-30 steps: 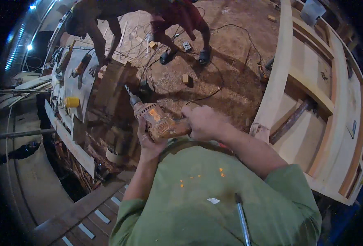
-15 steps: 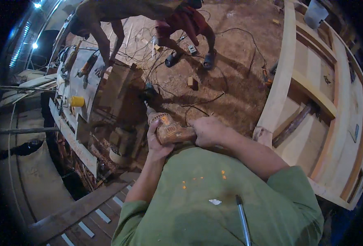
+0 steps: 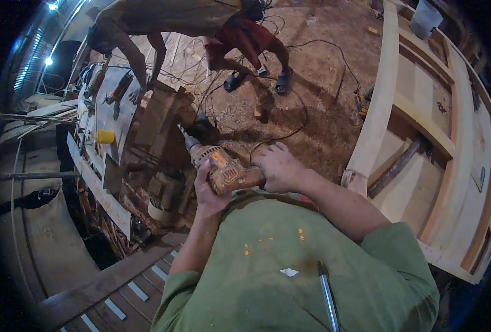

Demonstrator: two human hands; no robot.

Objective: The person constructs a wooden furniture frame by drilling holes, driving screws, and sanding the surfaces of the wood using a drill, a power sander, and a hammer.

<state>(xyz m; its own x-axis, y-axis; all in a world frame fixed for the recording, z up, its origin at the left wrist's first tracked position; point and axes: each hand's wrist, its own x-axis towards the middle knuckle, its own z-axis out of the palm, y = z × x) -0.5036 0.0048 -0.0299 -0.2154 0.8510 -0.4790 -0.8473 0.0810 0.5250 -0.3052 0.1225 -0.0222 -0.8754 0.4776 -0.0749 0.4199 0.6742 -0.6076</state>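
Orange drill (image 3: pixel 226 169): dusty, close to the middle of the view, slightly toward 9 o'clock, its handle end toward 3.
Bit (image 3: pixel 182 131): points between 10 and 11 o'clock, seen against dark ground.
Left hand (image 3: pixel 212 198): grasping the drill body from below, thumb up its near side.
Right hand (image 3: pixel 281 167): at the handle end, visible fingers loose and partly straightened – cannot tell whether the hidden ones grip.
Green shirt (image 3: pixel 289 254): fills 6 o'clock; a pen (image 3: pixel 328 299) lies on it toward 5.
Wooden frame (image 3: pixel 372 122): pale, ribbed, curving from 1 round to 4 o'clock.
Wood block (image 3: pixel 258 110): on the reddish-brown ground at 12 o'clock.
Co-worker (image 3: pixel 170 15): bent over at 11 o'clock, in red shorts (image 3: pixel 244 40) and dark sandals (image 3: pixel 234 81).
Yellow container (image 3: pixel 105 136): between 9 and 10 o'clock, well apart from both hands.
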